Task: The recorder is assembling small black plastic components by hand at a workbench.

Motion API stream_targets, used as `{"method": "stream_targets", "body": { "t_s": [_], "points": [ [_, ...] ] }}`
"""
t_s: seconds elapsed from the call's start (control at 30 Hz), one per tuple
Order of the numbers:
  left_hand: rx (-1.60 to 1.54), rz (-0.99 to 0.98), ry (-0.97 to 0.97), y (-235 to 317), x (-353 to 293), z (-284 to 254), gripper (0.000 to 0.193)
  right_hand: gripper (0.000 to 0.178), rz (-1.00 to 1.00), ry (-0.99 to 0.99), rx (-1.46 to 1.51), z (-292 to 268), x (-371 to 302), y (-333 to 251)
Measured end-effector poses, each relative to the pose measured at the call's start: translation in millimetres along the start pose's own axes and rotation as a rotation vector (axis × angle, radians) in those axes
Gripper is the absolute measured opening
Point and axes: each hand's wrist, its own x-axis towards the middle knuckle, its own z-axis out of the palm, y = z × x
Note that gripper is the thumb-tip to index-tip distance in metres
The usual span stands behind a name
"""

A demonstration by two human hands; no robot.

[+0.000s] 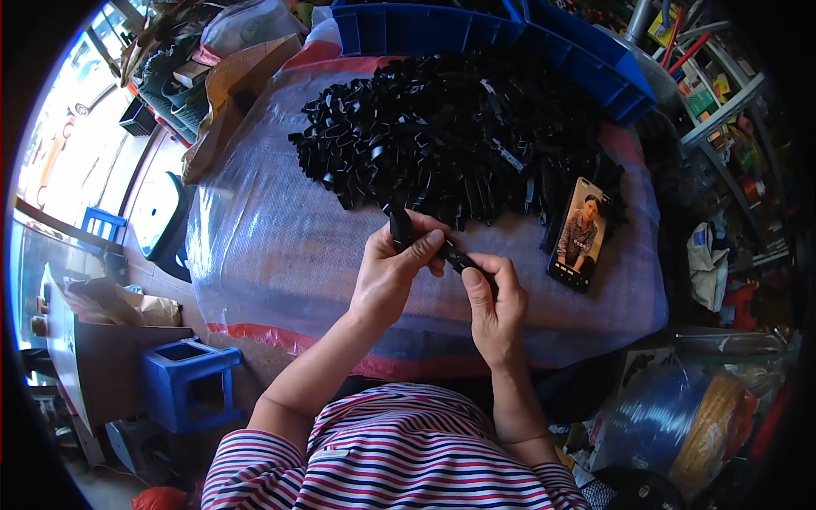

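Near the front of a big pile of small black plastic pieces (442, 127), both hands meet over a woven plastic sack. My left hand (384, 270) is closed on a slim black plastic piece (400, 228), its thumb pressed against the fingers. Between thumb and bent fingers, my right hand (497, 313) pinches the near end of another slim black part (459, 257). The two parts meet near the left fingertips; whether they are joined cannot be made out. Fingers hide much of both, and their exact kind is unclear.
The stuffed woven sack (255, 255) forms the work surface. Blue plastic bins (425, 32) stand behind the pile. At the right, a phone (576, 238) shows a person on its screen. A blue stool (189, 387) stands left, wrapped coils (680, 421) at lower right.
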Motion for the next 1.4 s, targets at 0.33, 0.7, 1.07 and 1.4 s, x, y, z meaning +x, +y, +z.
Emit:
{"method": "stream_targets", "body": {
  "t_s": [0.33, 0.7, 1.07, 1.4],
  "points": [
    [0.216, 0.232, 0.160, 0, -18, 5, 0.007, 0.013, -0.010, 0.044, 0.070, 32, -1, -4],
    [-0.695, -0.065, -0.137, 19, -3, -49, 0.018, 0.025, -0.166, -0.134, -0.847, 1, 84, 25],
    [0.688, 0.258, 0.101, 32, 1, -36, 0.008, 0.014, -0.155, 0.086, -0.502, -27, 29, 27],
    [1.580, 0.544, -0.060, 0, 9, -27, 0.037, 0.019, -0.158, -0.041, -0.563, -24, 8, 26]
  ]
}}
